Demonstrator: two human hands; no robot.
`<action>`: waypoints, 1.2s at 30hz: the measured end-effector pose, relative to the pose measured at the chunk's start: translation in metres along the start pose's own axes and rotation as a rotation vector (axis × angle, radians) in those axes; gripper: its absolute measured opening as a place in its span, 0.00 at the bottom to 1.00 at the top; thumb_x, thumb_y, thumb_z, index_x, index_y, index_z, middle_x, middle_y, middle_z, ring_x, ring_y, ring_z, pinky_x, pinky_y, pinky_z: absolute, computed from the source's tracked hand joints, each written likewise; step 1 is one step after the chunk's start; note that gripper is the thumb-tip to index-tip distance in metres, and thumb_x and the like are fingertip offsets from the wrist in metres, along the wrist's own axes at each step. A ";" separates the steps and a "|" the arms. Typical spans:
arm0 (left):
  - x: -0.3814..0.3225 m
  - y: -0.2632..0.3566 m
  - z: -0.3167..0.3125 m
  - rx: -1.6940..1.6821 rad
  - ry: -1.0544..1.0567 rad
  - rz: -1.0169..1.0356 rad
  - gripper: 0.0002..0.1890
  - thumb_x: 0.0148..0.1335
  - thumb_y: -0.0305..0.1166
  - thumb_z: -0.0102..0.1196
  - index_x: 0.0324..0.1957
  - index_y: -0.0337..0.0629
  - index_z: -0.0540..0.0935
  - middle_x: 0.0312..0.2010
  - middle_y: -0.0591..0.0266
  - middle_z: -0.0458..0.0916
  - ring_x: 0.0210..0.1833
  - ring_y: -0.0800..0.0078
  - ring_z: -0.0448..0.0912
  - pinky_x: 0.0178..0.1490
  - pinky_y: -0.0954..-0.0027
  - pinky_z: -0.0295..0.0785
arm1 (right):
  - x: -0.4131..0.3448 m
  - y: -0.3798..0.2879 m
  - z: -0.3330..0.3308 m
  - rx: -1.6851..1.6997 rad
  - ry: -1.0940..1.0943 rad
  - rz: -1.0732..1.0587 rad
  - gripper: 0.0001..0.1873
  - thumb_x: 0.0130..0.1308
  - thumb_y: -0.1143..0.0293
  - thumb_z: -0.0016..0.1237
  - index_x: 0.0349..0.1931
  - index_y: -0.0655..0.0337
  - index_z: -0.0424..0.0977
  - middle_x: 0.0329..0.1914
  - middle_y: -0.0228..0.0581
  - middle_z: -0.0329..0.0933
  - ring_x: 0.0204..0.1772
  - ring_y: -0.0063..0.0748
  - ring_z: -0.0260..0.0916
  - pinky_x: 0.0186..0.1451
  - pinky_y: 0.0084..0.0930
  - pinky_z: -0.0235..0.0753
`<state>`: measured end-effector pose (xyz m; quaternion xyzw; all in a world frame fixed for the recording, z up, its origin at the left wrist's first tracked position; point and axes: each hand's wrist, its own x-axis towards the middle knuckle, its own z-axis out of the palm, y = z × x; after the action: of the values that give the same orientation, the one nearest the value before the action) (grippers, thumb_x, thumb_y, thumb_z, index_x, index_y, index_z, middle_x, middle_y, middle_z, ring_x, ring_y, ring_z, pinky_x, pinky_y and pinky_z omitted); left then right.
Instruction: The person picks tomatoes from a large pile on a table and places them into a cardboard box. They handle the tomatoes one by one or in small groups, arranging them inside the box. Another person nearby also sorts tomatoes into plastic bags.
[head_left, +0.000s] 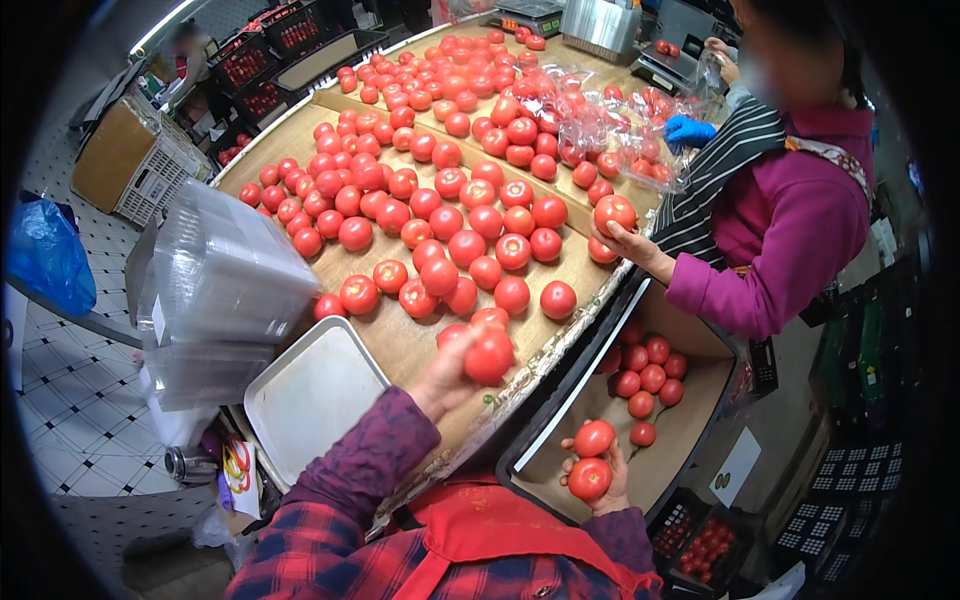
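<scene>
My left hand (448, 379) is above the front edge of the wooden table (420, 360), its fingers around a ripe tomato (489, 357). Over a lined black crate (551, 435), my right hand (613, 469) holds two tomatoes (590, 478), one beyond the other. Several loose tomatoes (646, 370) lie on the brown lining inside that crate. Many more tomatoes (442, 225) are spread over the table just past my left hand. A white tray (319, 394) sits at the table's left corner, close to my left forearm.
Stacked clear plastic containers (225, 270) stand left of the tray. A wooden divider (480, 154) crosses the table. At right, a co-worker (780, 217) in a striped apron holds a tomato (614, 215). Bagged tomatoes (585, 112) and a scale (664, 71) are farther back.
</scene>
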<state>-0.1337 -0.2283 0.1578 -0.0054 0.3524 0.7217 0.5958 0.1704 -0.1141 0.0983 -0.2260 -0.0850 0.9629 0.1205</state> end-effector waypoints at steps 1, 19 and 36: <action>0.006 0.017 0.005 -0.029 0.070 0.105 0.19 0.69 0.46 0.47 0.54 0.47 0.70 0.45 0.55 0.77 0.46 0.62 0.80 0.46 0.54 0.78 | 0.000 0.002 0.000 0.007 0.009 -0.004 0.31 0.67 0.44 0.42 0.64 0.51 0.58 0.55 0.59 0.68 0.40 0.53 0.76 0.36 0.50 0.80; 0.061 0.117 -0.012 -0.288 0.372 0.556 0.35 0.69 0.60 0.32 0.66 0.42 0.60 0.65 0.45 0.61 0.65 0.59 0.66 0.68 0.51 0.61 | 0.011 0.008 0.004 0.012 0.084 0.018 0.29 0.67 0.45 0.42 0.63 0.47 0.59 0.57 0.58 0.68 0.42 0.54 0.76 0.37 0.54 0.81; -0.015 -0.060 0.032 0.053 -0.176 -0.251 0.29 0.67 0.54 0.48 0.61 0.45 0.66 0.46 0.57 0.78 0.41 0.66 0.81 0.41 0.66 0.79 | 0.083 -0.015 0.129 -1.425 0.188 -0.513 0.22 0.57 0.68 0.60 0.50 0.65 0.71 0.46 0.42 0.75 0.50 0.30 0.72 0.54 0.27 0.72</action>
<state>-0.0641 -0.2216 0.1580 0.0299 0.3142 0.6298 0.7098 0.0419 -0.0914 0.1812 -0.3033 -0.7251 0.5938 0.1721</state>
